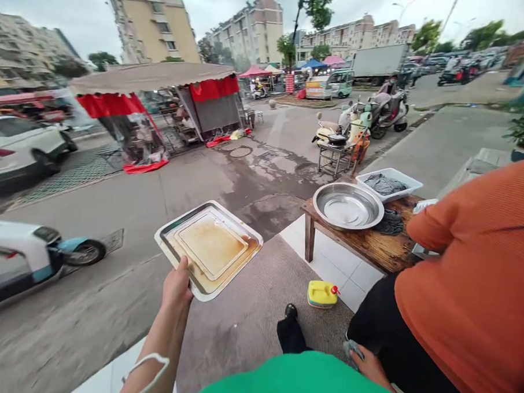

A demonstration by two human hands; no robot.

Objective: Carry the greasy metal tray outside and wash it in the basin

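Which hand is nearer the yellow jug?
Right. The right hand is below and right of the yellow jug in the picture; the left hand is farther, out to its left.

Cannot see most fingers of the left hand beneath the metal tray. Cannot identify the grey item in the right hand, perhaps cloth.

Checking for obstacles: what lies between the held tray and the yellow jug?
In the head view, floor mat lies between the tray and yellow jug, with a shoe at that stretch's lower edge.
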